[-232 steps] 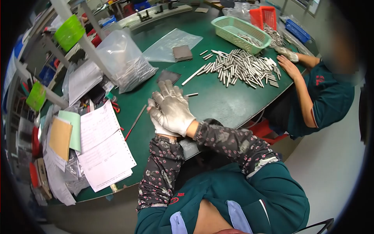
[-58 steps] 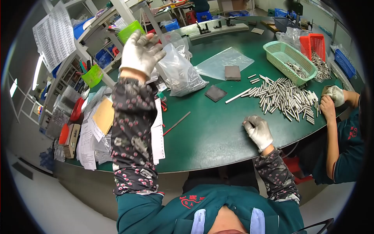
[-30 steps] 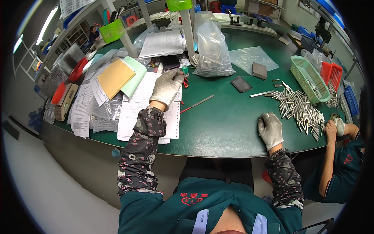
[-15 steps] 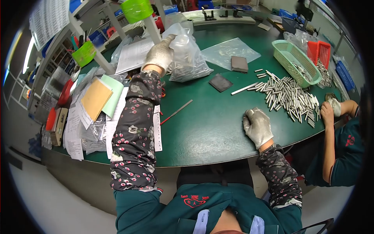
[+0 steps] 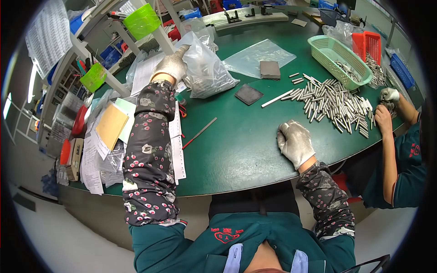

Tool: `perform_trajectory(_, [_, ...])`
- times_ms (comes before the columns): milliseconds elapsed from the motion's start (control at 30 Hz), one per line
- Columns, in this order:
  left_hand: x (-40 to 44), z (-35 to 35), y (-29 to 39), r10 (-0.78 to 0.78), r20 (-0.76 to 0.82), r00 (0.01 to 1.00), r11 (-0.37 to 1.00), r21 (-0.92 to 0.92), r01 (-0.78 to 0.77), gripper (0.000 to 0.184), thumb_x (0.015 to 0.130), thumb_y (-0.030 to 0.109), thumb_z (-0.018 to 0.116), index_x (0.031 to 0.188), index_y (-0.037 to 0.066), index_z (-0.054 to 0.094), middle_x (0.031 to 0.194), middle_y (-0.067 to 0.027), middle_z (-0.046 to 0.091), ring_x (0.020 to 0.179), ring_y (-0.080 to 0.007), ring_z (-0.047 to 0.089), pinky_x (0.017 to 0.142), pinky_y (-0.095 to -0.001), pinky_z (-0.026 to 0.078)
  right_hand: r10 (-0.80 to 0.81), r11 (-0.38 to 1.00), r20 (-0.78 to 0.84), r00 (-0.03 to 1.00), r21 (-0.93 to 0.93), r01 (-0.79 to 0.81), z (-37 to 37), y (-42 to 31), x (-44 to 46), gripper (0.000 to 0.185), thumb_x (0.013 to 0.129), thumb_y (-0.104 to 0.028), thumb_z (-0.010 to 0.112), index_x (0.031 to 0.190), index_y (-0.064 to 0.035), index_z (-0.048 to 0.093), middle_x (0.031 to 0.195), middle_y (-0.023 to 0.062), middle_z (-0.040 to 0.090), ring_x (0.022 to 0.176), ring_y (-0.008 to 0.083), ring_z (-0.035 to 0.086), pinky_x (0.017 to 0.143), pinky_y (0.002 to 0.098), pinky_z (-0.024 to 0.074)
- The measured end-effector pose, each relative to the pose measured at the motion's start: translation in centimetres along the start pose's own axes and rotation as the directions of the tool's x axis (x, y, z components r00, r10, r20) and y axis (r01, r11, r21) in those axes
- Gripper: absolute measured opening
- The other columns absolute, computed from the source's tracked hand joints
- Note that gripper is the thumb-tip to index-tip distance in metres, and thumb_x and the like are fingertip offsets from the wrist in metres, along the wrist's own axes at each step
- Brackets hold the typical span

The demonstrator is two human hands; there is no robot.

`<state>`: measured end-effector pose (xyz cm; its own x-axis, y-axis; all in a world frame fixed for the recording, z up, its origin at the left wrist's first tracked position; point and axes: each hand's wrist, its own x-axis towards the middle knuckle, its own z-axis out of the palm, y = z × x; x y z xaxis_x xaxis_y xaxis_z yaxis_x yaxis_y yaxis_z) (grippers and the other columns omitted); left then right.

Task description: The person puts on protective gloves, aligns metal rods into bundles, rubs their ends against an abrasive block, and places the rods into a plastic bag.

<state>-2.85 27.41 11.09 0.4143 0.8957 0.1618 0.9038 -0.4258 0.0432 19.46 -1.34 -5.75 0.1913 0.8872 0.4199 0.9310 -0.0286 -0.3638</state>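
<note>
My left hand (image 5: 171,65), in a pale glove, is raised beside a clear plastic bag (image 5: 207,75) of metal pins. Its index finger is stretched out towards the bag's upper edge; the other fingers are mostly hidden. Whether it touches the bag I cannot tell. My right hand (image 5: 296,143), gloved too, rests on the green table (image 5: 236,159) with its fingers curled in. Its palm is hidden. Beyond it spreads a pile of metal pins (image 5: 332,104), with a longer flat bar (image 5: 276,98) at its left. A dark square pad (image 5: 249,94) lies between the bag and the bar.
Behind the pile stand a green basket (image 5: 339,63) and a red basket (image 5: 372,44). A co-worker's hands (image 5: 387,107) are at the right edge. A thin file with a red handle (image 5: 199,133), papers (image 5: 178,150) and a brown envelope (image 5: 111,125) lie on the left.
Since the oldest frame my hands have parted from over the table, left to the bag, right nearer the front edge. In the last second my left hand has moved from the papers to the bag.
</note>
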Motion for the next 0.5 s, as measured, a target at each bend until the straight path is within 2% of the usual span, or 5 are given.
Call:
perform_trajectory(167, [0.6,-0.2,-0.3,0.054,0.053,0.997,0.994,0.097,-0.059,0.050,0.083,0.017,0.056,0.133,0.018,0.056,0.112,-0.0245,0.066,0.108,-0.0381,0.063,0.094,-0.0426,0.049,-0.018,1.000,-0.003,1.000,-0.006,0.018,-0.7,-0.6,-0.5,0.007,0.079,-0.014,0.060,0.084,-0.0085,0.060,0.082,0.0102,0.059,0.084,0.0314,0.061,0.074,0.0456,0.0489])
perform_trajectory(267, [-1.0,-1.5,-0.5,0.137,0.053,0.989,0.982,0.127,-0.143,0.038,0.083,0.022,0.062,0.120,0.015,0.062,0.097,-0.0193,0.070,0.092,-0.0376,0.067,0.080,-0.0443,0.053,-0.050,0.998,0.106,0.993,0.039,0.046,-2.4,-1.2,0.2,0.010,0.077,-0.016,0.063,0.085,-0.0089,0.061,0.083,0.0093,0.061,0.081,0.0313,0.061,0.069,0.0448,0.0481])
perform_trajectory(367, [-3.1,0.0,-1.3,0.205,-0.034,0.978,0.978,0.037,-0.204,0.030,0.084,0.016,0.065,0.113,0.015,0.064,0.085,-0.0146,0.070,0.080,-0.0338,0.069,0.070,-0.0420,0.055,-0.195,0.971,0.190,0.962,0.173,0.163,-5.1,-2.0,4.7,0.023,0.075,-0.013,0.065,0.098,-0.0063,0.064,0.088,0.0124,0.063,0.078,0.0337,0.061,0.069,0.0452,0.0484])
perform_trajectory(400, [-3.9,0.9,-1.6,0.173,-0.026,0.985,0.973,-0.153,-0.175,0.033,0.080,0.011,0.069,0.112,0.016,0.064,0.082,-0.0145,0.069,0.077,-0.0331,0.069,0.068,-0.0407,0.055,-0.251,0.954,0.191,0.949,0.213,0.209,-6.1,-2.8,6.8,0.026,0.075,-0.012,0.065,0.100,-0.0056,0.063,0.088,0.0133,0.063,0.077,0.0345,0.061,0.070,0.0455,0.0483])
perform_trajectory(500, [-6.4,1.5,-0.5,0.301,-0.106,0.948,0.952,-0.017,-0.304,0.027,0.075,0.008,0.069,0.101,0.010,0.063,0.074,-0.0134,0.065,0.068,-0.0308,0.067,0.060,-0.0419,0.053,-0.408,0.881,0.113,0.906,0.310,0.358,-7.6,-5.2,13.5,0.040,0.073,-0.009,0.065,0.112,-0.0043,0.060,0.094,0.0163,0.064,0.080,0.0366,0.061,0.072,0.0470,0.0482])
